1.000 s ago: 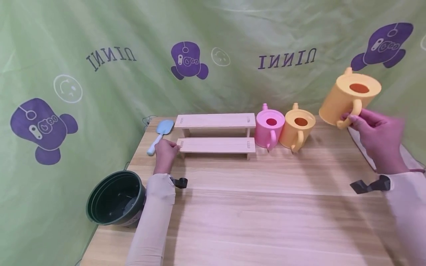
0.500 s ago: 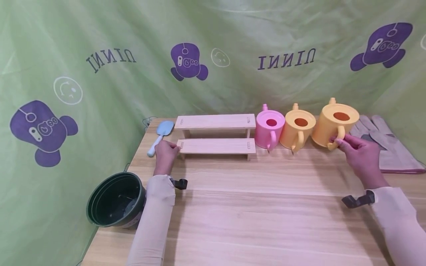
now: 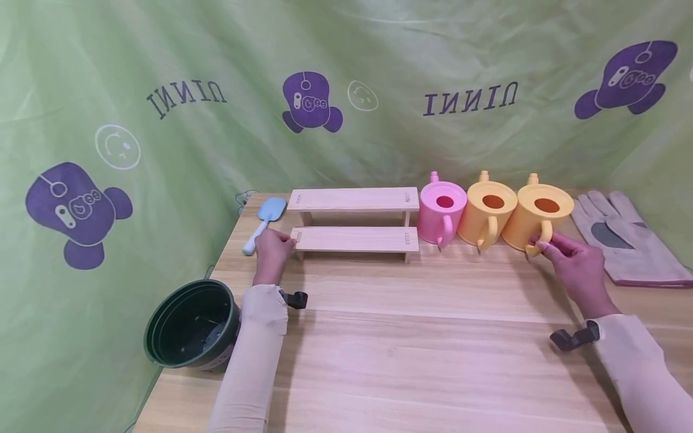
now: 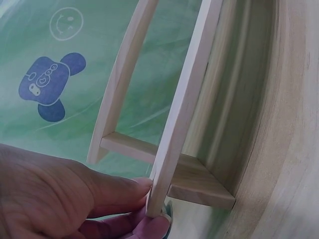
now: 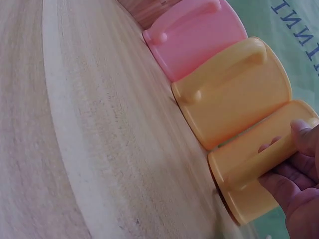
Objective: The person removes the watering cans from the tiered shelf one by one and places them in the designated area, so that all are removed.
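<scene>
My left hand (image 3: 272, 255) pinches the left end of the lower board of a two-step wooden shelf (image 3: 354, 239); in the left wrist view, thumb and fingers (image 4: 119, 191) lie on both faces of that board. My right hand (image 3: 579, 270) grips the handle of the rightmost yellow watering can (image 3: 533, 216), which stands upright on the table. Beside it is a second yellow watering can (image 3: 484, 213), then a pink watering can (image 3: 440, 213) next to the shelf. In the right wrist view, the fingers curl around the handle (image 5: 264, 159).
A blue trowel (image 3: 262, 225) lies left of the shelf. The dark green pot (image 3: 189, 325) stands at the table's left edge, beside my left forearm. Grey work gloves (image 3: 630, 243) lie at the right. A green curtain (image 3: 390, 138) hangs behind the table (image 3: 411, 355).
My right hand has brought the yellow watering can down and left from the air to the table, beside the other yellow one. The left hand stays on the shelf.
</scene>
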### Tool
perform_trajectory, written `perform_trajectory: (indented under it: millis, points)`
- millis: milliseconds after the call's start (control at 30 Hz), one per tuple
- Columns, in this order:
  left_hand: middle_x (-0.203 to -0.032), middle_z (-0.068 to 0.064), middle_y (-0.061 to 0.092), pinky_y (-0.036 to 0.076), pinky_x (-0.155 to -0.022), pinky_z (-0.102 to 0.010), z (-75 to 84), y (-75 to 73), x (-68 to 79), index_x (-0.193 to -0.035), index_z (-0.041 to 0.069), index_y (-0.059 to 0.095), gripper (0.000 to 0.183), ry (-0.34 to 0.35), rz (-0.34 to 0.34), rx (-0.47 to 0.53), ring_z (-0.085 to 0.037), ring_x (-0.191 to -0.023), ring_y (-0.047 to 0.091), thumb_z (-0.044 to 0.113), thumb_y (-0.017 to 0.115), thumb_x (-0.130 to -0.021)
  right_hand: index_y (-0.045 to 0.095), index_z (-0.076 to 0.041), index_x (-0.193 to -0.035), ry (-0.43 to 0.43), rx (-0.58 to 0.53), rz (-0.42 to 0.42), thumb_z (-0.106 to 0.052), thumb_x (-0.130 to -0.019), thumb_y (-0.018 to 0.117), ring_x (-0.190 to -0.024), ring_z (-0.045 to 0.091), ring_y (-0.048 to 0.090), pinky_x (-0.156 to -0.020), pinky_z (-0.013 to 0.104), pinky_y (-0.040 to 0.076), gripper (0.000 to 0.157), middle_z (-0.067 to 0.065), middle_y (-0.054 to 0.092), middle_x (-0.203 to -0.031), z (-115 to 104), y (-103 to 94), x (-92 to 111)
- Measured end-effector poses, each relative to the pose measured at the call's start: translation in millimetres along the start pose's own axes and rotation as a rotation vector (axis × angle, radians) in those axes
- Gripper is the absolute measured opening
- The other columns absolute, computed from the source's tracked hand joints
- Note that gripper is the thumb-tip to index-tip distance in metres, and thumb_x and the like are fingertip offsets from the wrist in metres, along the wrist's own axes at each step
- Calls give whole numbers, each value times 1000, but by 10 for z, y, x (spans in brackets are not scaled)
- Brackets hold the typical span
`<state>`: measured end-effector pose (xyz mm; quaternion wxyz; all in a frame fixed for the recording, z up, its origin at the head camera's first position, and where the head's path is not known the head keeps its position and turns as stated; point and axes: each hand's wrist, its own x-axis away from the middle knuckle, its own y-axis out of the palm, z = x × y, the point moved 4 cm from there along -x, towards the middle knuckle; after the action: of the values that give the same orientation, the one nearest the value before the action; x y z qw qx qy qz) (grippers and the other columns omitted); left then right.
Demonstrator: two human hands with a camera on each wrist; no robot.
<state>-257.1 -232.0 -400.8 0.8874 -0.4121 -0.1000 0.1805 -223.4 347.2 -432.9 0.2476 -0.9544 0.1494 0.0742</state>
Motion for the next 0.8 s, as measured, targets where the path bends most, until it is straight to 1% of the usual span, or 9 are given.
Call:
perform_trajectory:
  millis: [267,367,467,567,633,667,700,733,800]
  points:
    - [-106,-17,76,52,-82,-39,5,-3,-4,-104,1,77,20,15,13,7,-29,-97,66,12,68,-91,59,14,-127,-33,-53,-17,-13,-94,70,-81,-24,59,-67,0,45,44,-43,63,-81,27,4,-37]
    - [-107,-17,76,51,-85,-40,4,12,-5,-104,1,77,19,25,17,8,-30,-97,66,12,68,-91,58,13,-128,-16,-65,-32,-14,-93,70,-81,-24,59,-68,0,45,46,-43,63,-81,43,-16,-55]
    - [-108,-18,76,51,-86,-41,13,29,10,-104,1,77,20,33,15,-2,-30,-99,65,13,68,-91,58,11,-130,11,20,-40,-22,-94,70,-78,-25,55,-65,1,43,50,-46,59,-80,36,-80,-55]
    - [-106,-19,76,52,-85,-41,54,7,49,-103,0,77,20,75,40,-40,-32,-99,66,13,67,-92,62,5,-128,10,218,-24,-33,-97,64,-73,-28,42,-63,9,40,50,-27,72,-88,-66,-176,-32]
    - [-99,-20,76,52,-80,-42,117,-39,92,-97,-2,77,20,125,80,-71,-33,-95,66,14,65,-93,66,3,-125,-37,345,12,-35,-98,60,-71,-31,33,-68,19,38,47,-3,79,-95,-231,-250,-11]
    - [-94,-20,76,52,-77,-43,161,-75,118,-94,-2,77,22,149,105,-74,-34,-91,65,14,63,-94,68,1,-123,-69,387,35,-35,-98,58,-71,-32,31,-70,23,37,45,5,79,-99,-338,-280,-3]
    - [-92,-21,75,52,-76,-43,213,-117,145,-95,-3,77,23,181,139,-70,-34,-89,66,13,61,-94,69,2,-121,-105,420,47,-33,-99,57,-70,-33,28,-71,26,35,44,18,77,-104,-465,-298,8]
    - [-91,-21,75,52,-75,-43,270,-163,175,-96,-4,76,24,215,172,-66,-34,-87,66,13,60,-94,69,3,-119,-147,432,65,-30,-98,56,-71,-34,27,-71,27,33,41,25,75,-104,-607,-310,23]
    - [-93,-22,75,53,-76,-45,398,-262,248,-100,-5,76,27,288,224,-55,-35,-86,66,15,57,-95,71,2,-116,-228,427,72,-26,-97,57,-72,-35,29,-71,23,34,37,26,74,-103,-902,-300,47]
